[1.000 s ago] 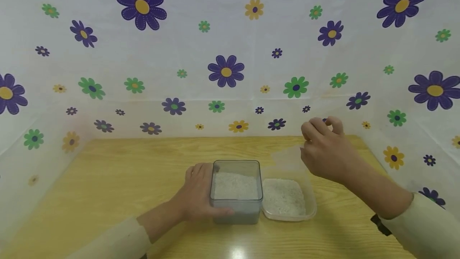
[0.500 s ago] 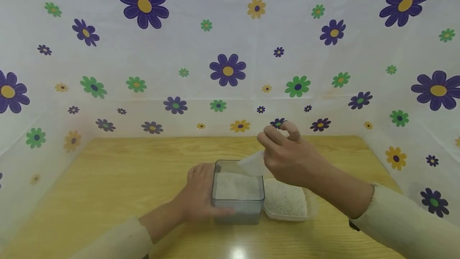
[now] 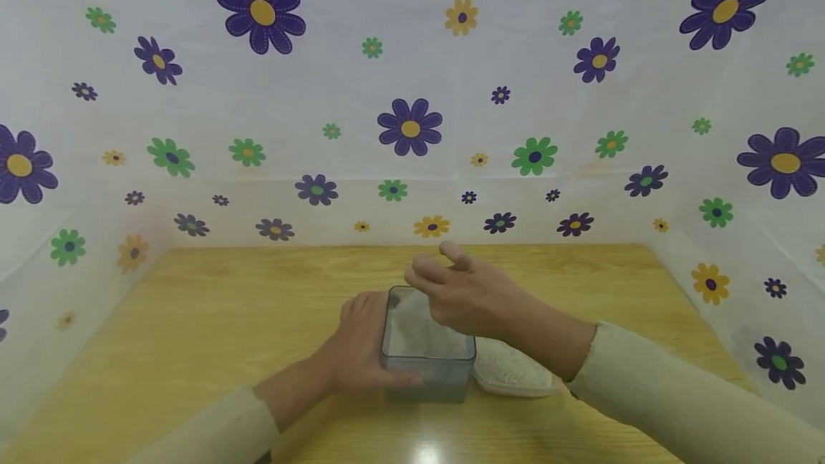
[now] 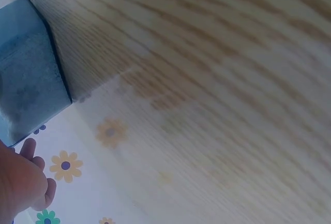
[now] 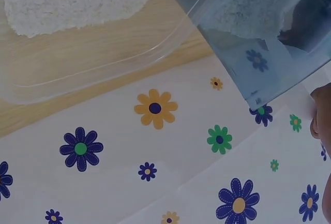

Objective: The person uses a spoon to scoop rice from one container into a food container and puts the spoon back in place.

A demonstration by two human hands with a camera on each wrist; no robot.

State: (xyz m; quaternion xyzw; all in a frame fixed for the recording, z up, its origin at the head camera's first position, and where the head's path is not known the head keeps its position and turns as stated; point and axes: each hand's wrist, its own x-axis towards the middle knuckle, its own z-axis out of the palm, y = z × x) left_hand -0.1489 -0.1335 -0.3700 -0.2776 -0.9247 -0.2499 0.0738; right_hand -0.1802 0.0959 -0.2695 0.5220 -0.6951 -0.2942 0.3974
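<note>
A white flower-print sheet (image 3: 335,77), its blooms purple, green and yellow, rises at the far, left and right edges of a yellow wood-grain table (image 3: 245,292), a crease crossing it above the far edge. Glare whitens the tabletop toward the viewer. A person in pale sleeves (image 3: 657,385) works there with both hands. A tinted clear plastic box (image 3: 427,382) of white grains stands roughly midway between the table's left and right edges, well forward of the far one; a lower clear plastic tub (image 3: 515,390), also holding grains, sits just beside it toward the right edge. The left hand (image 3: 356,346) grips the box's left side, thumb along the front. Above the box, the right hand's (image 3: 473,299) curled fingers clamp a translucent scoop (image 3: 410,306), mostly hidden.
</note>
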